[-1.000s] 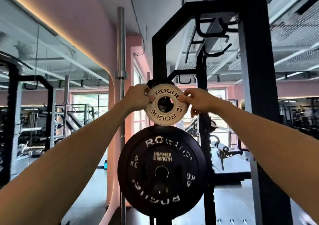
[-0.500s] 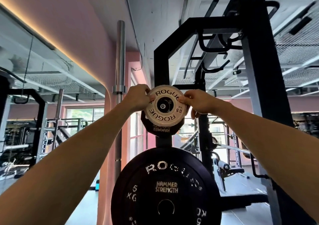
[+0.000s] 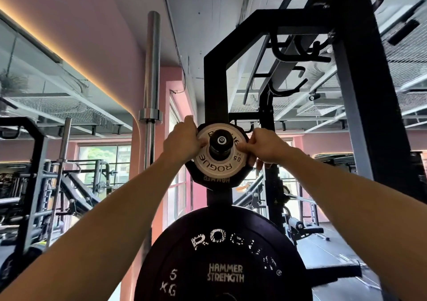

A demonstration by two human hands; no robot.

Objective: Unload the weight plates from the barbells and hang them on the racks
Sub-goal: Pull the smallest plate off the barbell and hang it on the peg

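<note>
A small white Rogue 0.5 kg plate [image 3: 215, 165] sits over the black storage peg [image 3: 220, 142] of the rack upright [image 3: 216, 88], with the peg's end poking through its hole. My left hand [image 3: 182, 143] pinches its left rim and my right hand [image 3: 265, 149] pinches its right rim. Behind it on the same peg hangs a small black plate [image 3: 216, 181]. Below hangs a large black 5 kg Rogue plate [image 3: 221, 261].
A chrome barbell [image 3: 151, 74] stands upright left of the rack beside the pink wall. The thick black rack post [image 3: 369, 106] rises at the right. More racks and benches fill the room on the left and behind.
Both hands have pushed the white plate onto the peg, whose end now sticks out through the hole. My view has tilted upward.
</note>
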